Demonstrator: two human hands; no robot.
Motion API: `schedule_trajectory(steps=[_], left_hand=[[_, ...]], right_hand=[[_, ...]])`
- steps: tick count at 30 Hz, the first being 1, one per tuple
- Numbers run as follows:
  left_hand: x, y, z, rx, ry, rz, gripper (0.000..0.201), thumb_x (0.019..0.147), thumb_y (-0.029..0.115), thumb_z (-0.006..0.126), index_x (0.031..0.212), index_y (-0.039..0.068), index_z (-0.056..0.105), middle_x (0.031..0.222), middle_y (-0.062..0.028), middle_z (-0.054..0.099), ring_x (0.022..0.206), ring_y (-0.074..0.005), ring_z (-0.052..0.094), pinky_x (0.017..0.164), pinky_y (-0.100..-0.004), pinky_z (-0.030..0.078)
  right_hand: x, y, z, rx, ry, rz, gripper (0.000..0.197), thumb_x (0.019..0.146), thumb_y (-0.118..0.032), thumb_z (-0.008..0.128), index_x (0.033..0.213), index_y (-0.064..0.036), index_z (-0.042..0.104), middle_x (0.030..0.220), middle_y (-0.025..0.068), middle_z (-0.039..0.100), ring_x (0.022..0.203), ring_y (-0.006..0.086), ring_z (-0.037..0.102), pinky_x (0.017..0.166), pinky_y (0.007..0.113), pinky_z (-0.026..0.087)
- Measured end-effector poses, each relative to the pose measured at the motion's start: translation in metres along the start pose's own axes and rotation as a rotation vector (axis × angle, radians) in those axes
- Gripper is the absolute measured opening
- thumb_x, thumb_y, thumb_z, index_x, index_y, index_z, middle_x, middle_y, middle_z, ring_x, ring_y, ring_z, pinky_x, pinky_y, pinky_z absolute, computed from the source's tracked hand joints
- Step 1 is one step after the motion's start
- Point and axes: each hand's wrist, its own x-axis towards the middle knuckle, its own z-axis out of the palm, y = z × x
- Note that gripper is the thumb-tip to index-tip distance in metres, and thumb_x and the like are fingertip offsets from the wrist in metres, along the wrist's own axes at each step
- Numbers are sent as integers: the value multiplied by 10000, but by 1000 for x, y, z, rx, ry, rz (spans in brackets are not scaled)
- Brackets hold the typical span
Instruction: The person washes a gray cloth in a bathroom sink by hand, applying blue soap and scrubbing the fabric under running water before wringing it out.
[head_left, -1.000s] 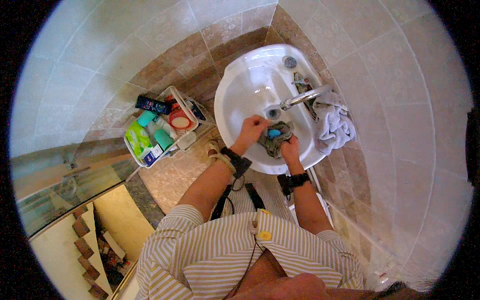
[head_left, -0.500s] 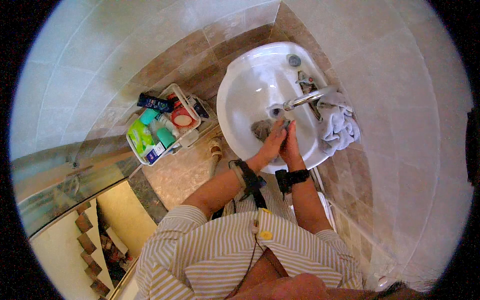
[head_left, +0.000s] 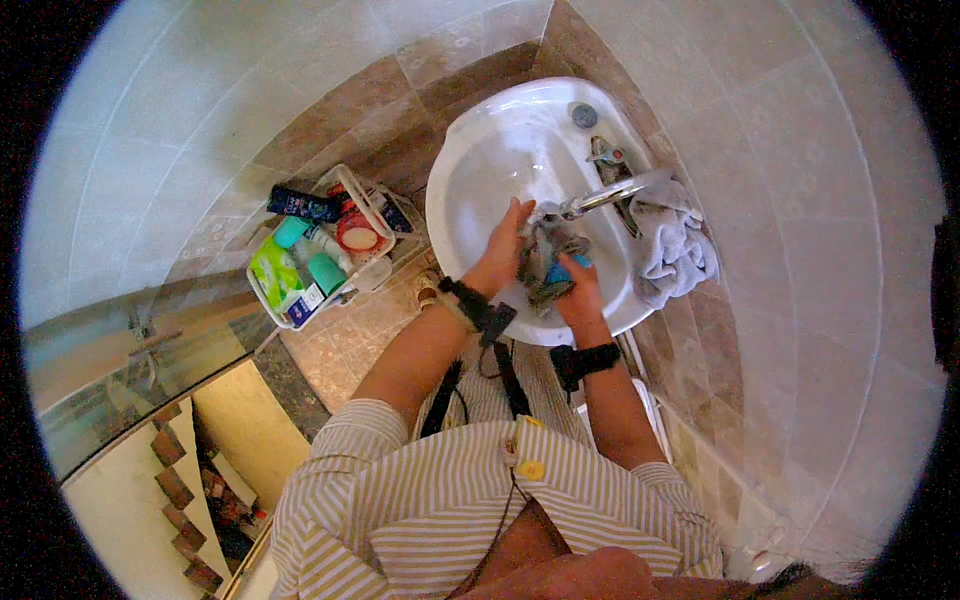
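Observation:
A wet, crumpled grey cloth (head_left: 541, 240) is bunched between my hands, just below the tap spout in the white washbasin (head_left: 455, 150). My left hand (head_left: 498, 256) is at the cloth's left side, its fingers fairly straight and partly hidden against the fabric. From the lower right, my right hand (head_left: 580, 298) closes on the same cloth. By its fingertips a small bright blue patch (head_left: 564, 268) shows; whether it is part of the cloth or a separate piece I cannot tell. Both wrists wear black bands with small devices.
The curved chrome tap (head_left: 620, 193) reaches over the bowl from the right. A grey towel (head_left: 672, 250) lies heaped on the basin's right edge. To the left stands a white basket (head_left: 265, 300) of toiletries. A round grey piece (head_left: 585, 115) sits on the basin's far corner.
My hands, pressed together before, have parted, the left moving left and farther in. The grey cloth, earlier lying in the bowl, is now between them, and the blue patch has come into view.

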Motion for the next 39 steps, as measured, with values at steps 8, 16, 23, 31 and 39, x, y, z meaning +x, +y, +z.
schedule_trajectory(steps=[8, 16, 23, 31, 39], left_hand=[[-76, -38, -13, 279, -207, -398, 207, 843, 162, 458, 917, -9, 548, 843, -128, 584, 786, -224, 567, 704, -339, 492], [-15, -76, -39, -591, 76, -222, 126, 853, 101, 461, 924, 34, 542, 897, -92, 565, 797, -218, 544, 746, -338, 481], [-42, -30, -47, -283, -105, 127, 173, 816, 53, 463, 969, 24, 539, 979, -105, 571, 938, -222, 525, 820, -307, 444], [-27, -48, -40, 386, 34, 645, 337, 863, 282, 446, 1133, 92, 510, 1118, -76, 541, 1063, -215, 495, 885, -319, 416], [-56, -7, 0, -430, -322, -38, 365, 870, 281, 415, 1148, 59, 500, 1150, -78, 526, 1066, -242, 490, 917, -363, 383]], right_hand=[[0, -37, -11, 778, 388, 92, 251, 700, -42, 598, 945, -7, 561, 910, 93, 605, 812, 229, 579, 770, 355, 471], [-16, -42, -34, -218, 465, -179, 147, 779, -7, 476, 907, 35, 536, 928, 130, 576, 898, 238, 547, 847, 398, 441], [-18, -29, -56, -69, 479, -159, 156, 749, 35, 468, 897, 48, 517, 958, 136, 557, 902, 242, 541, 830, 387, 452], [-35, -51, -25, 314, 421, -40, 270, 681, -52, 571, 945, -1, 553, 958, 97, 582, 891, 238, 555, 815, 351, 458], [-12, -13, 3, 205, 461, 10, 307, 776, -156, 554, 1041, 0, 546, 1014, 111, 563, 927, 231, 542, 866, 332, 415]])
